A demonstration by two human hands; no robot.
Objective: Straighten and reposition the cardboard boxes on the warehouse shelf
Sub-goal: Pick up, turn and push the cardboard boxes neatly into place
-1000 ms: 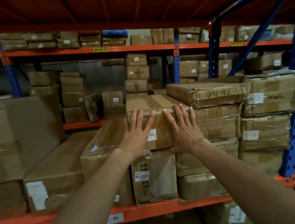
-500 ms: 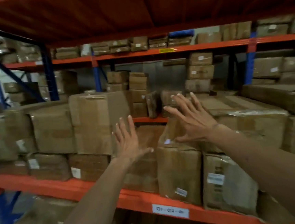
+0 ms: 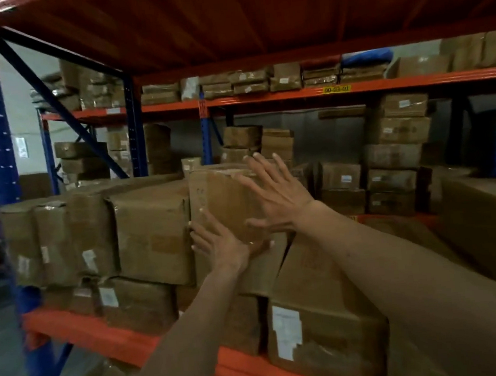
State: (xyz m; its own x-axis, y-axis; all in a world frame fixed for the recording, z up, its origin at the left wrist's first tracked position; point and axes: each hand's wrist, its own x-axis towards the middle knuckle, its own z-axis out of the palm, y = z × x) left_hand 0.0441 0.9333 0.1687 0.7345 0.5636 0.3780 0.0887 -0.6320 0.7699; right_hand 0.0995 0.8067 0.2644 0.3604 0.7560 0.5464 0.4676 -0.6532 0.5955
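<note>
1. Landmark: the tall box [image 3: 227,201] stands on the orange shelf beam [image 3: 128,345], wedged between the wide box [image 3: 155,235] on its left and the sloping box [image 3: 314,272] on its right.
2. The left hand [image 3: 218,244] lies low on the tall box's front face, fingers spread flat, grasping nothing.
3. The right hand [image 3: 274,194] presses higher on that face, also splayed and empty.
4. Judged step: squaring this box by pushing. Next, an even shove from both palms seems needed, driving it back flush with the wide box.
</note>
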